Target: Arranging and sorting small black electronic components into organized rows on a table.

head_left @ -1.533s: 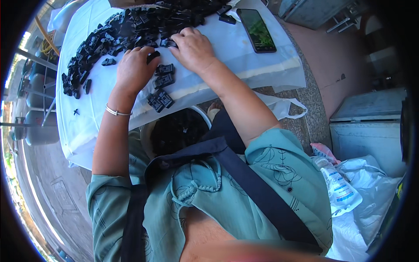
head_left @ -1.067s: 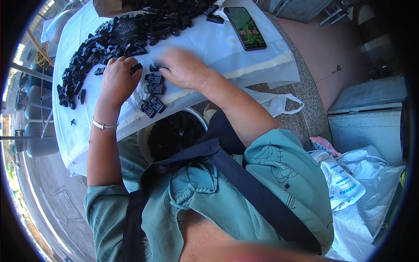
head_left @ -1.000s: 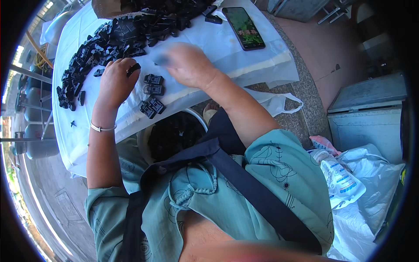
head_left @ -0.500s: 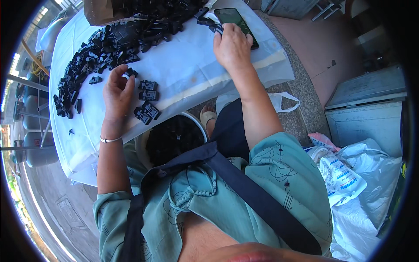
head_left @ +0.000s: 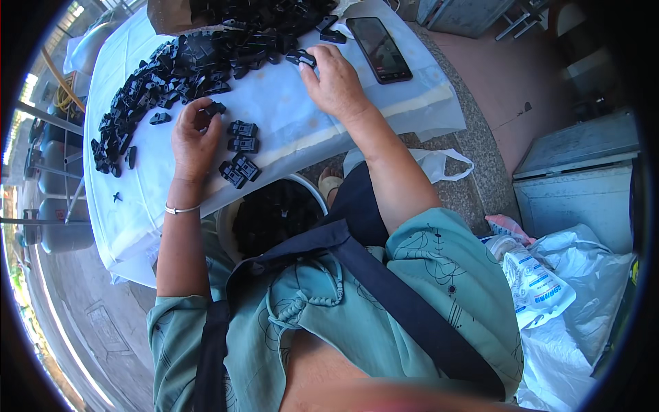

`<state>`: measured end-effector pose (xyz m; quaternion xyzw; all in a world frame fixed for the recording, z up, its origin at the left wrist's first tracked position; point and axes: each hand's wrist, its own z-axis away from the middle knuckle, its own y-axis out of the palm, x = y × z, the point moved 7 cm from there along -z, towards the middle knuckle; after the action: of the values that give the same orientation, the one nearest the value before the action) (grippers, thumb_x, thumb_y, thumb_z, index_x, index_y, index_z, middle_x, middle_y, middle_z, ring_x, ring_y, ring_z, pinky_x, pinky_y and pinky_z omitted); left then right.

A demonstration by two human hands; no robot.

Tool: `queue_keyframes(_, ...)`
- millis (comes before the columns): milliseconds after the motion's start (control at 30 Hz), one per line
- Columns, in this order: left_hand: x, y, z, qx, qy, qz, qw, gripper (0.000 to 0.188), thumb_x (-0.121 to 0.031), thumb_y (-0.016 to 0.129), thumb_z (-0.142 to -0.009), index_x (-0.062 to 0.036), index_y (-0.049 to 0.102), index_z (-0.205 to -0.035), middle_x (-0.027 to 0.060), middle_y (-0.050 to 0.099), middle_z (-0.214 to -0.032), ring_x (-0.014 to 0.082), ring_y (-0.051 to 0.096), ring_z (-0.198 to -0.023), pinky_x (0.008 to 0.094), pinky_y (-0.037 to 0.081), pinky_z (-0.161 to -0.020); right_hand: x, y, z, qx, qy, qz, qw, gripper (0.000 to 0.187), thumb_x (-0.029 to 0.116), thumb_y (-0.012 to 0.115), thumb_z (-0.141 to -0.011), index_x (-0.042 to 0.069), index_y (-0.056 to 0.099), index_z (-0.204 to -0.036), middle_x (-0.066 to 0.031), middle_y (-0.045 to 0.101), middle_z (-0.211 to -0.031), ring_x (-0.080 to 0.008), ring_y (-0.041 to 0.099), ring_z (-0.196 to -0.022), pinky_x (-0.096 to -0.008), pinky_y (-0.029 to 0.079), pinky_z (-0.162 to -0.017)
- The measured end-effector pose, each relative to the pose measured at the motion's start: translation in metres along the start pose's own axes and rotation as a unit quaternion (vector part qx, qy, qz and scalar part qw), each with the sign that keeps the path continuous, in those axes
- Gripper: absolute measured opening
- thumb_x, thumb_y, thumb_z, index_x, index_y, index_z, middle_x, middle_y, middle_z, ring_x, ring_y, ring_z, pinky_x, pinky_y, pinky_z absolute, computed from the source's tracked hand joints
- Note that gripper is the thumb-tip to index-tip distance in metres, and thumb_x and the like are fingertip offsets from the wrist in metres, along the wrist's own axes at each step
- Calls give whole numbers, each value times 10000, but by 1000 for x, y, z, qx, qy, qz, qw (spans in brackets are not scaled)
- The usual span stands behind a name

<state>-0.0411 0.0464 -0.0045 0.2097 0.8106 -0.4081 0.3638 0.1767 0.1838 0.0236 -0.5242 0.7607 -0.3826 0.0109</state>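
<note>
Pinched between the thumb and fingers of my left hand (head_left: 194,141) is a small black plastic part (head_left: 215,108). My right hand (head_left: 334,84) grips another black plastic part (head_left: 302,59) by its end, over the white table cover. Close to my left hand lie several assembled black pieces, among them an upper pair (head_left: 243,136) and a tilted lower pair (head_left: 239,170). Beyond both hands spreads a heap of loose black plastic parts (head_left: 182,65). Two more parts (head_left: 331,31) lie past my right hand, near the phone.
A dark phone (head_left: 379,49) rests at the table's right. Below the near edge stands a white bucket (head_left: 317,194) with black parts inside. The white-covered table (head_left: 288,103) fills the middle. At right are a metal cabinet (head_left: 576,185) and plastic bags (head_left: 583,288).
My right hand has moved left from beside the phone, carrying a black plastic part, and the phone is now uncovered. My left hand still holds its part. The view has shifted slightly.
</note>
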Motion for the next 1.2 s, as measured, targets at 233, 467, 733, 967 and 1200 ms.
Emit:
queue_keyframes(233,-4,2,-2,16,-2,27,1000,271,-81,694,-783,-44,629,-1044,40,639,-875,110,612,-732,247,507,-671,29,26,7,98,-24,-78,992,287,159,640,-835,30,588,-1085,-154,608,-1002,-323,612,-855,-389,515,-756)
queue_keyframes(467,-10,-3,-2,-67,59,-167,982,278,-168,711,-749,-65,640,-998,115,664,-902,266,639,-829,350,506,-756,58,42,17,142,-139,-32,980,301,143,649,-827,29,603,-1101,-137,618,-988,-307,618,-837,-356,521,-739)
queue_keyframes(733,-17,15,1,60,43,-72,995,416,-128,742,-730,-111,614,-1126,77,680,-913,226,653,-819,322,525,-741,77,38,6,111,-135,-209,962,319,15,643,-810,86,641,-1121,-110,631,-1050,-274,628,-913,-322,526,-790)
queue_keyframes(967,-15,17,0,86,0,-51,995,474,-136,738,-728,-105,584,-1175,75,676,-982,249,648,-860,339,520,-783,79,45,9,159,-184,-149,959,243,43,645,-793,112,705,-1019,-87,653,-1017,-267,614,-941,-350,499,-823)
queue_keyframes(1200,-31,15,2,68,155,-110,979,323,-138,615,-729,-62,646,-1042,126,650,-1016,296,599,-928,374,491,-827,68,47,25,186,-180,-62,964,279,246,581,-881,128,662,-1121,-101,645,-1117,-274,572,-1097,-394,419,-934)
